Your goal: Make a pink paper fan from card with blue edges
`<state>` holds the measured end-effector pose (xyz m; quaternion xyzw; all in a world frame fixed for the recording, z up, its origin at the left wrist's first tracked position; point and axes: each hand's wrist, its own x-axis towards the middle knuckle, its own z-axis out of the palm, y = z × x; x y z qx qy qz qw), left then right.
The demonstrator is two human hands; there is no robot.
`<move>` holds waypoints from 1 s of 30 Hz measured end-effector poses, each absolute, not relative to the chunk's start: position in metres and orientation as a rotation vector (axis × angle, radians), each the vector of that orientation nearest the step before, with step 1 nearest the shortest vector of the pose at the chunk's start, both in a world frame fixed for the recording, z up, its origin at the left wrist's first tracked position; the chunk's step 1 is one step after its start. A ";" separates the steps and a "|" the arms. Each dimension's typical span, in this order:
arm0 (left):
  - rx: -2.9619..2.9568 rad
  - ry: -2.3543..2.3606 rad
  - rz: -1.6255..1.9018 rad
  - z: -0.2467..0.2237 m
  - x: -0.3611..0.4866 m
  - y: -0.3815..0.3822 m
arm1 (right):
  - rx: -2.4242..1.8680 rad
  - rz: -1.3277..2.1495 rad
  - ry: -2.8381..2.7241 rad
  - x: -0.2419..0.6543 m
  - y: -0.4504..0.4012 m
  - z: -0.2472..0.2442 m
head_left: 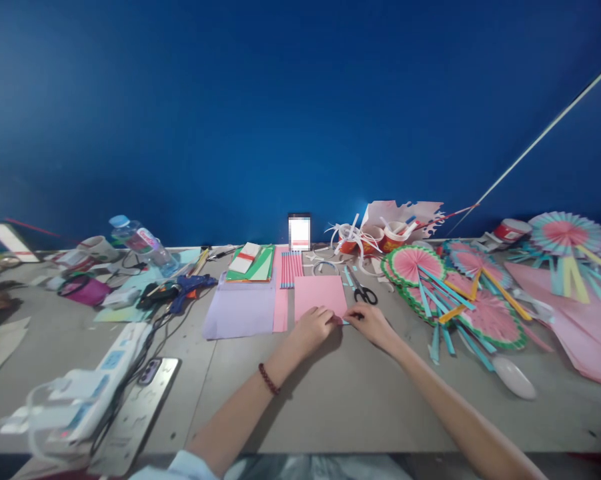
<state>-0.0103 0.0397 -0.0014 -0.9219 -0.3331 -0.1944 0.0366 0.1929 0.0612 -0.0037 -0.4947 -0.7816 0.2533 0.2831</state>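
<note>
A square sheet of pink paper (319, 293) lies in front of me on the grey table. My left hand (316, 328) is closed at its near edge, fingers bent and pressed down on the paper. At the near right corner my right hand (373, 323) pinches the edge between thumb and fingers. A sliver of light blue shows at that edge between the hands; how it joins the pink sheet is hidden by the fingers. Black-handled scissors (365, 295) lie just beyond my right hand. Pink and blue striped strips (291, 269) lie to the left of the sheet.
Lilac paper (240, 312) and green sheets (263, 265) lie left, near a blue glue gun (193, 285). A power strip (111, 373) and phone (137, 413) sit front left. Pleated paper fans (497, 317) and a white spoon-like piece (514, 378) are right.
</note>
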 end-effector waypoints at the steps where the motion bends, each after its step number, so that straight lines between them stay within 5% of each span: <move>1: -2.842 -1.024 -0.598 -0.003 -0.011 0.040 | -1.317 0.679 -2.087 0.193 0.061 -0.003; 23: -2.802 -0.934 -0.503 -0.009 -0.010 0.040 | -1.289 0.658 -2.029 0.192 0.054 -0.007; 30: -2.719 -1.062 -0.805 -0.008 -0.013 0.039 | -1.202 0.738 -1.994 0.195 0.048 0.004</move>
